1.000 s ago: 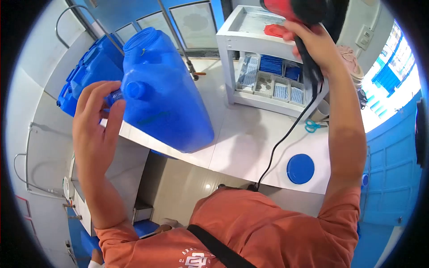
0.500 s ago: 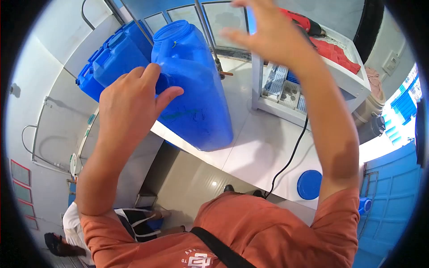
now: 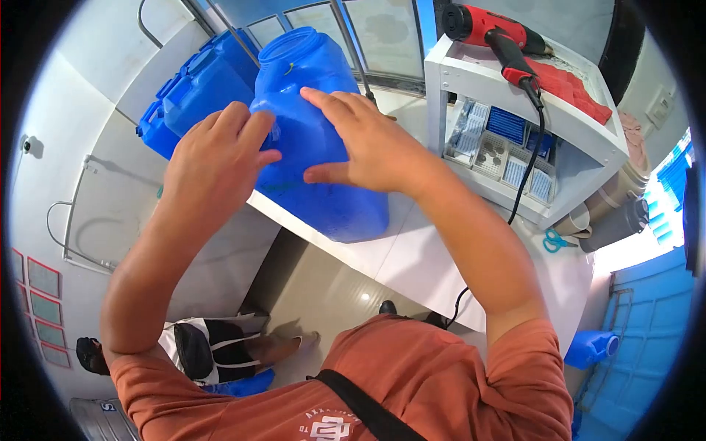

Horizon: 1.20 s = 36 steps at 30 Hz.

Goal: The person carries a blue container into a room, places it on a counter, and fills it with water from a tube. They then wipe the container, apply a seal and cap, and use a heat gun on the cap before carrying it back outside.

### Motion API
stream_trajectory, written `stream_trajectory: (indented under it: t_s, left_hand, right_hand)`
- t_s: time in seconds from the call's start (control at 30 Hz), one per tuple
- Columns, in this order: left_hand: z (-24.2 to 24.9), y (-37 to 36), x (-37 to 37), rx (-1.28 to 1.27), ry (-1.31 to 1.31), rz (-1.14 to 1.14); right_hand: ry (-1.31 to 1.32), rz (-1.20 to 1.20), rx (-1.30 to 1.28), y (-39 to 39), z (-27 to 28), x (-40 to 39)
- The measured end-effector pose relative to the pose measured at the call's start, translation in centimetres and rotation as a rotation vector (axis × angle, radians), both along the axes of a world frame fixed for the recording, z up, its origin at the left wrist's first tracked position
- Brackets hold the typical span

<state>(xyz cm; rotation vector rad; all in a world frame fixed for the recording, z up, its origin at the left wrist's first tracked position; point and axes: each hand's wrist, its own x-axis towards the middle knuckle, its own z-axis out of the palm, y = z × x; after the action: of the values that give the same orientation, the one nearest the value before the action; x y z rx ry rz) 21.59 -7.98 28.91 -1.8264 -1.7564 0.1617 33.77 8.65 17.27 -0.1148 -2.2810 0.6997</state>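
A tall blue jug [image 3: 316, 132], open-mouthed and upright, stands at the near left edge of a white tiled counter [image 3: 412, 257]. The left hand [image 3: 213, 158] and right hand [image 3: 368, 143] press its sides, fingers spread flat, not clenched. More blue containers [image 3: 195, 88] crowd far left; a white shelf [image 3: 529, 95] with a red tool [image 3: 489, 33] stands right.

A white counter [image 3: 412, 257] is occupied by an upright blue jug [image 3: 323, 154], a white shelf unit [image 3: 515, 110] and blue-handled scissors [image 3: 553, 240].
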Motion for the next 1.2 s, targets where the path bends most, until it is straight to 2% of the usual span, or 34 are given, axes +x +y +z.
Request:
stream_trajectory:
  t_s: [0.17,0.23,0.27,0.33,0.37,0.43,0.47,0.53,0.57,0.6,0.67,0.73,0.8,0.83,0.87,0.93,0.97,1.03,1.07,1.13,1.17,1.2]
  left_hand:
    - [-0.7,0.6,0.5,0.030,-0.043,0.165]
    - [-0.2,1.5,0.9,-0.090,-0.086,0.496]
    - [-0.4,1.4,0.6,-0.078,-0.081,0.497]
    - [-0.9,1.1,-0.1,0.004,-0.033,0.172]
    - [-0.7,0.8,-0.4,0.013,-0.028,0.170]
    - [-0.1,0.5,-0.4,-0.060,0.183,-0.089]
    - [0.4,0.4,-0.6,-0.060,0.185,-0.094]
    - [1.7,0.6,-1.6,-0.233,0.188,-0.184]
    - [2.1,0.7,-1.8,-0.304,0.158,-0.080]
    - [2.5,0.7,-1.4,-0.299,0.163,-0.089]
    - [3.6,0.4,-0.6,-0.187,-0.347,0.032]
    - [1.2,1.2,-4.0,-0.144,-0.351,-0.046]
    - [-0.9,0.9,-5.2,-0.094,-0.359,-0.110]
    - [-1.8,1.2,-4.1,-0.056,-0.535,-0.076]
    - [-2.7,1.6,-3.3,-0.023,-0.713,-0.043]
    - [-4.6,2.1,-3.3,0.036,-0.753,-0.097]
    - [-5.4,2.3,-3.3,0.094,-0.778,-0.161]
    - [-5.8,2.2,-2.8,0.161,-0.792,-0.207]
    - [-6.0,2.3,-2.9,0.159,-0.804,-0.206]
    - [-6.4,2.6,-3.4,0.212,-0.753,-0.282]
    - [-6.4,2.6,-3.6,0.211,-0.764,-0.283]
    - [-6.5,2.5,-3.8,0.204,-0.782,-0.292]
  right_hand:
    - [-0.039,-0.017,0.000,-0.2,0.1,-0.2]
    - [-0.031,-0.018,0.007,-0.4,0.2,-0.1]
    - [-0.049,-0.010,-0.002,-0.4,0.5,0.0]
    - [-0.061,-0.004,-0.004,-0.4,0.9,0.3]
    - [-0.060,0.009,-0.008,-0.3,0.9,0.5]
    - [-0.059,0.016,-0.014,-0.1,0.9,0.7]
    - [-0.057,0.015,0.004,-0.2,0.9,0.6]
    - [-0.055,0.009,0.023,-0.3,0.8,0.5]
    - [-0.058,0.022,0.026,-0.3,0.9,0.4]
    - [-0.060,0.033,0.029,-0.1,1.1,0.4]
    - [-0.117,0.034,-0.004,0.5,1.7,0.8]
    - [-0.180,0.049,-0.041,1.1,2.4,1.3]
    - [-0.234,0.030,0.065,1.9,3.2,2.2]
    - [-0.174,-0.052,0.202,1.9,3.1,2.2]
    - [-0.177,-0.053,0.207,1.9,3.0,2.4]
    - [-0.011,-0.124,0.483,0.6,4.8,3.4]
    - [-0.023,-0.121,0.487,0.3,5.6,3.4]
    - [-0.069,-0.130,0.957,0.0,7.2,3.0]
    - [-0.081,-0.125,0.955,0.0,8.0,2.6]
    - [-0.196,0.019,1.212,0.9,9.8,1.4]
    - [-0.171,0.089,1.298,1.3,10.6,0.8]
    - [-0.181,0.094,1.297,1.6,11.2,0.2]
